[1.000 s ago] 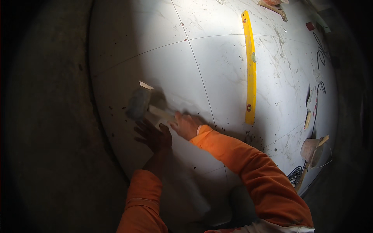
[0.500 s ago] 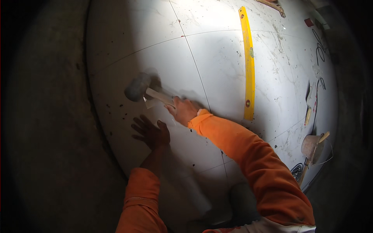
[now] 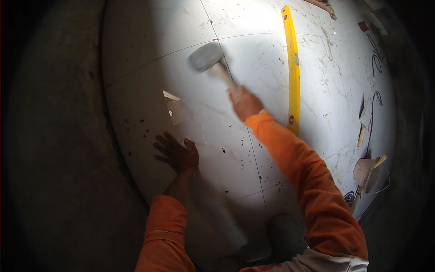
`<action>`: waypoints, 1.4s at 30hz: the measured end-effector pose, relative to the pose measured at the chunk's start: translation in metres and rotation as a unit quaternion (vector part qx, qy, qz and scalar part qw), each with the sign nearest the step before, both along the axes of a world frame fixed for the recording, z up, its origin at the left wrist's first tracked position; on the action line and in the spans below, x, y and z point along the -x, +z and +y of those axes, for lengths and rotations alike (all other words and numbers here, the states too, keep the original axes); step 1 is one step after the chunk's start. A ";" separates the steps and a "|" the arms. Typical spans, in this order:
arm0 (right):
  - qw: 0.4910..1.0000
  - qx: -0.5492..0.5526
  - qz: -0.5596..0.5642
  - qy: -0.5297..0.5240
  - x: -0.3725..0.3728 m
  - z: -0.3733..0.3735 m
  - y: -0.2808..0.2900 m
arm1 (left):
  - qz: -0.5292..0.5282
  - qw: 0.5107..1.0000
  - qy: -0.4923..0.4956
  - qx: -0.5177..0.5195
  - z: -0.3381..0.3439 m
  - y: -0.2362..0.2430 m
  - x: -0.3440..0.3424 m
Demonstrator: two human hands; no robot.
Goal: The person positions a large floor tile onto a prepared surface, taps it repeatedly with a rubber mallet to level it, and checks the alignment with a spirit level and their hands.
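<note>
My right hand (image 3: 244, 103) is closed round the pale handle of a mallet (image 3: 206, 57), whose grey head is blurred over the white marbled tiles (image 3: 244, 54). My left hand (image 3: 176, 152) is spread with fingers apart on the tile surface, holding nothing. Just above it lies a small patch with a pale sliver (image 3: 171, 96); I cannot make out what it is. A yellow spirit level (image 3: 292, 77) lies on the tiles right of the mallet.
On the right are a trowel (image 3: 362, 136), a bucket (image 3: 364, 174) with a stick in it, looped black cable (image 3: 376, 61) and a small red object (image 3: 363, 26). A wooden-handled tool (image 3: 324, 7) lies at the top. Dark rough floor (image 3: 59, 136) borders the tiles on the left.
My right hand and the mallet have swung up and to the right, away from the small pale sliver. My left hand has shifted slightly up and stays spread on the tile.
</note>
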State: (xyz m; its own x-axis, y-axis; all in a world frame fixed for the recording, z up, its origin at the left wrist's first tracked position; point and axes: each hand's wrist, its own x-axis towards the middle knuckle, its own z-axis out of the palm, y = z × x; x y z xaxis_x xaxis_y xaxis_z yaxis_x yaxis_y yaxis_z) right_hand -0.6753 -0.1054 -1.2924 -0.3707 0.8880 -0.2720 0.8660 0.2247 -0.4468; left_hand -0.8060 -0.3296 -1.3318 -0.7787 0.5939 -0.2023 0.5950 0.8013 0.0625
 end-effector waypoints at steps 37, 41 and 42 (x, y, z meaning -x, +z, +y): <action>0.979 -0.190 -0.042 0.066 0.099 0.054 -0.064 | 0.001 1.000 -0.011 -0.012 -0.003 -0.008 0.002; 0.980 -0.169 -0.029 0.097 0.084 0.045 -0.061 | 0.002 1.000 -0.014 -0.018 -0.005 -0.011 0.002; 0.979 -0.167 -0.033 0.109 0.076 0.040 -0.060 | 0.003 1.000 -0.016 -0.019 -0.005 -0.011 0.001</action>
